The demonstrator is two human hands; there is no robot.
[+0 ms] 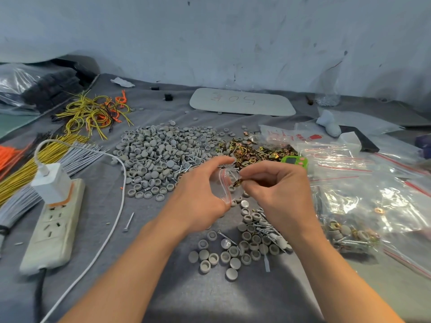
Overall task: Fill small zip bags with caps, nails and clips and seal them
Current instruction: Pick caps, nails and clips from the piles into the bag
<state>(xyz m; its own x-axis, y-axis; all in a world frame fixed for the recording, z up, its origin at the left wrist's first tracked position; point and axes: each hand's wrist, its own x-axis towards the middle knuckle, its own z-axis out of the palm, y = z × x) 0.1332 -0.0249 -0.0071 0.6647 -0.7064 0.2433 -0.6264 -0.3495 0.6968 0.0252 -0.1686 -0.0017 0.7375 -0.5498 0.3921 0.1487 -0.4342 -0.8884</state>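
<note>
A scuffed pale wall backs a table (98, 194) draped in grey cloth. At nine o'clock lie bundled wires (46, 150) and a power strip (53, 224) with a white charger (52, 180) plugged in. Towards eleven o'clock sits a heap of grey caps (158, 150), with nails (186, 167) along its near edge, and at one o'clock a heap of brassy clips (254, 152). At the centre the left hand (198, 194) holds a small clear bag (227, 185), thumb and fingers curled round it, its red-striped mouth facing right. The right hand (279, 190) pinches one clip (238, 182) between thumb and forefinger right at that mouth, the other fingers curled in. A green timer (294, 161) shows just beyond its knuckles, and filled bags (349, 231) lie at four o'clock. The likely trouble is the mouth: only one hand props it open, so it may fold shut and the clip may catch on the zip lip and drop among the loose caps at six o'clock, spoiling the count. A nail point could also pierce the thin film. The board (242, 101) at twelve o'clock bears a hand-drawn "50" and a further mark, upside down from here. Red print on the bags at two o'clock is too blurred to read.
</note>
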